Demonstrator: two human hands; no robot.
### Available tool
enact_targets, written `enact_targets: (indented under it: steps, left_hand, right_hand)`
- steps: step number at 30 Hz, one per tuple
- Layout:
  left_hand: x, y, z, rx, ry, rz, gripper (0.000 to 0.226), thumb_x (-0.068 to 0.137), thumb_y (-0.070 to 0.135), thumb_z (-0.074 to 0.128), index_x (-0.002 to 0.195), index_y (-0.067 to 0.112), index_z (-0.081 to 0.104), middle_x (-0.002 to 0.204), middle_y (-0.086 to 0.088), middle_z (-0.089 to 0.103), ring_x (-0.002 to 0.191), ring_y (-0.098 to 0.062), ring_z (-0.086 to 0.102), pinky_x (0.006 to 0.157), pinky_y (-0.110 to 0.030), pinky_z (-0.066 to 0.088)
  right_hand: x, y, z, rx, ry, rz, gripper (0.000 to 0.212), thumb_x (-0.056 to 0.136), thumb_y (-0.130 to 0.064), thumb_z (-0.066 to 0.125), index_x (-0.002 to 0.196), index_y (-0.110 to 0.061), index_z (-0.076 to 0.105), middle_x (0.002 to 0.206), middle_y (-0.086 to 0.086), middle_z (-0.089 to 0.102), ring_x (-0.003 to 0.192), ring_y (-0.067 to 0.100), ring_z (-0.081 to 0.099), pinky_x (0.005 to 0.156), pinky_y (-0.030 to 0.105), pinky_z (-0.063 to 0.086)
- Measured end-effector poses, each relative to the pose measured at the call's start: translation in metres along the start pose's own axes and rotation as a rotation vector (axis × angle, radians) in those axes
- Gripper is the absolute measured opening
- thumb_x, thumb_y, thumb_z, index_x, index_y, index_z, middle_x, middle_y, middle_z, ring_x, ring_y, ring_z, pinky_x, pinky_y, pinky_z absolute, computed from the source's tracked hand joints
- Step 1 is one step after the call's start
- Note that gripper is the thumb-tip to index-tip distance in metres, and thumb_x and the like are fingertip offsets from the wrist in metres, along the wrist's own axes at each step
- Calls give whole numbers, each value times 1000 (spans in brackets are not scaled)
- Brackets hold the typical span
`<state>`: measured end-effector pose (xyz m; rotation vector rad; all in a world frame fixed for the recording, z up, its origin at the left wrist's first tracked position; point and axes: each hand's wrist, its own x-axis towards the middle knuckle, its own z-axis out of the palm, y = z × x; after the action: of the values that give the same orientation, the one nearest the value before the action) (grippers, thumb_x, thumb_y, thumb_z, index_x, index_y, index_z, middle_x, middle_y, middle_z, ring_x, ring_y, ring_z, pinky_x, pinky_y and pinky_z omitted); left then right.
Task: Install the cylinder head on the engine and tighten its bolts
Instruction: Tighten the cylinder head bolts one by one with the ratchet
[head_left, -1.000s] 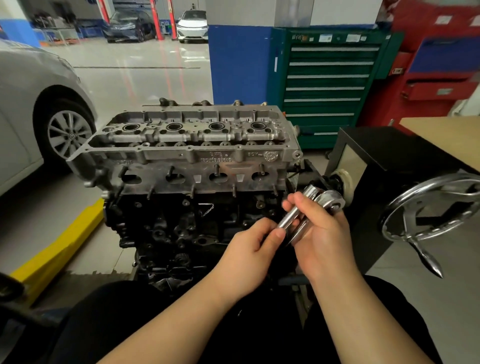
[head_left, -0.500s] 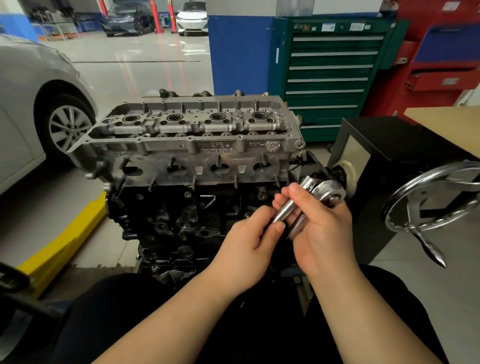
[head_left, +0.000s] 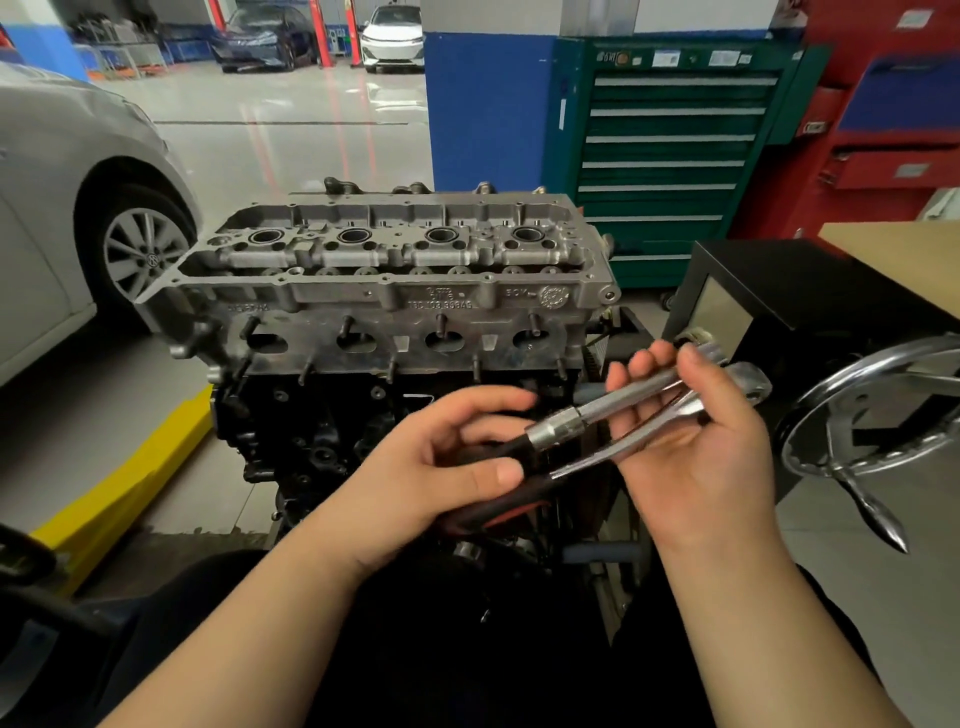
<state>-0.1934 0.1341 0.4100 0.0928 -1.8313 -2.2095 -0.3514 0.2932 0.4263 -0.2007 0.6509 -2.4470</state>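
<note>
The grey aluminium cylinder head (head_left: 395, 280) sits on top of the black engine block (head_left: 322, 431), its four round wells facing up. In front of the block, below the head's right end, I hold two chrome tools side by side. My right hand (head_left: 696, 447) grips the ratchet wrench (head_left: 670, 415) and the extension bar (head_left: 623, 397) near their heads. My left hand (head_left: 441, 462) pinches the dark bit at the socket (head_left: 556, 428) on the extension bar's near end. The ratchet's black and red handle runs under my left palm.
A chrome handwheel (head_left: 872, 415) of the black engine stand (head_left: 810, 291) sticks out at right. A green tool cabinet (head_left: 670, 156) and red cabinets stand behind. A silver car (head_left: 78, 218) is at left, with a yellow ramp (head_left: 119, 478) on the floor beside the engine.
My left hand has drawn back to the left along the tools, uncovering the socket and dark bit on the extension bar. The right hand has opened somewhat and tilted the tools flatter.
</note>
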Motion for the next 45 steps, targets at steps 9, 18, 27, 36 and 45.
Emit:
enact_targets:
  steps: [9, 18, 27, 36, 45]
  left_hand:
    - [5, -17, 18, -613, -524, -481, 65, 104, 58, 46, 149, 12, 42, 130, -28, 55, 103, -43, 69, 88, -60, 58]
    - [22, -21, 53, -498, -122, -409, 32, 105, 47, 42, 121, 33, 65, 80, -7, 56, 56, -16, 57, 46, -32, 34]
    - [-2, -34, 47, -125, 71, -209, 27, 92, 29, 75, 94, 9, 57, 64, -15, 53, 37, -18, 47, 39, -25, 37]
    - [-7, -27, 34, -205, 18, -147, 46, 83, -4, 77, 106, 15, 44, 83, -21, 50, 50, -19, 50, 46, -28, 40]
    - [-11, -39, 44, 191, 187, -89, 51, 76, 6, 89, 115, -2, 57, 83, -13, 67, 59, -24, 59, 53, -32, 51]
  right_hand:
    - [-4, 9, 6, 110, -54, 187, 15, 87, -10, 70, 102, -9, 70, 91, 4, 67, 71, 13, 65, 70, 31, 58]
    - [-11, 30, 3, -204, -96, 182, 38, 73, -17, 89, 109, -20, 77, 122, 18, 71, 76, 14, 68, 74, 33, 59]
    - [-9, 33, 3, -1020, -94, -103, 24, 86, -36, 73, 108, -44, 70, 102, -4, 79, 98, 11, 76, 91, 42, 58]
    - [-10, 19, 2, -824, 119, -287, 10, 98, -37, 69, 104, -30, 71, 70, 2, 66, 59, 11, 60, 49, 20, 45]
    - [-23, 39, 14, -208, 196, 157, 33, 95, -50, 68, 93, -18, 60, 69, -4, 51, 59, 10, 50, 56, 25, 41]
